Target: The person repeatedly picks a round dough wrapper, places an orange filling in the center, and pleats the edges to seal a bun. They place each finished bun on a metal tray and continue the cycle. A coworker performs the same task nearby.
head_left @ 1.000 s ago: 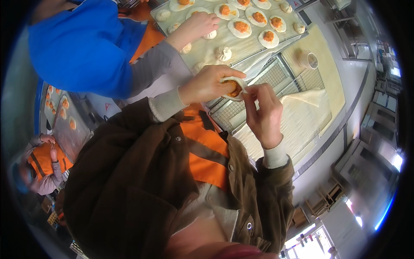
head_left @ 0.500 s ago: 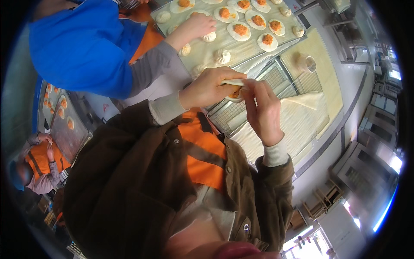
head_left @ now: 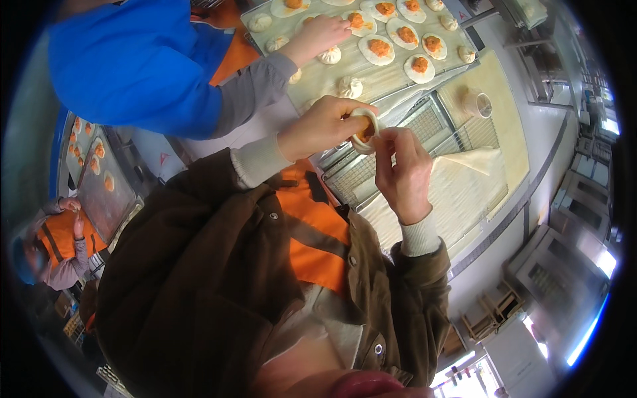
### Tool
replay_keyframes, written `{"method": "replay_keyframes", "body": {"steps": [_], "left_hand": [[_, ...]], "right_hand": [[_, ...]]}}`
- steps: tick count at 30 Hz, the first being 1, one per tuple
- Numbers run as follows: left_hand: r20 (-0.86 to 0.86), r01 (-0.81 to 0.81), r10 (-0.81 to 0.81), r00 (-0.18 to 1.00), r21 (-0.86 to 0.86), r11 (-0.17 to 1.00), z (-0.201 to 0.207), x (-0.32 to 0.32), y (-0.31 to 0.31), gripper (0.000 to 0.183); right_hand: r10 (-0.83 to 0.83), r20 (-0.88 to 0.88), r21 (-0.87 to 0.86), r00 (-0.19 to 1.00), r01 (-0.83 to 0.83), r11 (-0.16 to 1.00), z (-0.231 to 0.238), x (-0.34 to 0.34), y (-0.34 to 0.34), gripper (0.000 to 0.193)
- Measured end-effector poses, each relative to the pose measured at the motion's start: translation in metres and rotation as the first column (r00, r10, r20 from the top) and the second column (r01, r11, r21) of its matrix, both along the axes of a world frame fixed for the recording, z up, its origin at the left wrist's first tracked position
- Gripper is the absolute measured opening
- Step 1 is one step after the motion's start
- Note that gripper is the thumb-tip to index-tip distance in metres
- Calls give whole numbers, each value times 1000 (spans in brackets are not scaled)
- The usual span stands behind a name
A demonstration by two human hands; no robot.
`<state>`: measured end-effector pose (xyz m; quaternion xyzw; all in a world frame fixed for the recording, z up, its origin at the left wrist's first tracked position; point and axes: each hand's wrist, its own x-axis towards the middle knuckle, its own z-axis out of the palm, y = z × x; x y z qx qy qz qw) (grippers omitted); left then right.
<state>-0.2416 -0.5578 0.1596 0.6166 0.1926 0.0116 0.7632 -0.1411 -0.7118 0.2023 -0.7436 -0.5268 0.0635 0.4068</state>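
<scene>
Between my hands is a bun wrapper (head_left: 362,142), its white dough cupped around orange filling. My left hand (head_left: 326,126) holds it from the left, with the thumb reaching into the top of the cup. On the right edge, the fingers of my right hand (head_left: 402,166) pinch the dough rim. Beyond them lies a tray (head_left: 312,73) with several flat dough rounds topped with orange filling, such as one dough round (head_left: 379,50), and several closed pleated buns, among them a bun (head_left: 350,87).
At the upper left a co-worker in a blue garment (head_left: 133,73) reaches a hand (head_left: 322,36) over the tray. A wire rack (head_left: 352,178), a cloth (head_left: 438,199) and a round container (head_left: 476,103) lie to the right. Another person (head_left: 63,235) works by a second tray (head_left: 116,192) at far left.
The wrapper has tipped so its open top and filling show more, its rim now gathered into a cup. The co-worker's hand has moved right over the tray.
</scene>
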Motion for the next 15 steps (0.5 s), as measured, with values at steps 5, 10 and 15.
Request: {"method": "replay_keyframes", "body": {"steps": [5, 10, 15], "left_hand": [[278, -277, 171, 945, 410, 869, -9, 1, -11, 29], [117, -124, 86, 989, 371, 920, -13, -1, -1, 33], [388, -115, -97, 916, 487, 866, -9, 1, 11, 35]], "right_hand": [[-13, 45, -90, 999, 17, 996, -3, -1, 3, 10], [22, 121, -25, 992, -19, 1000, -5, -4, 11, 13], [11, 103, -36, 995, -8, 999, 3, 2, 12, 18]]}}
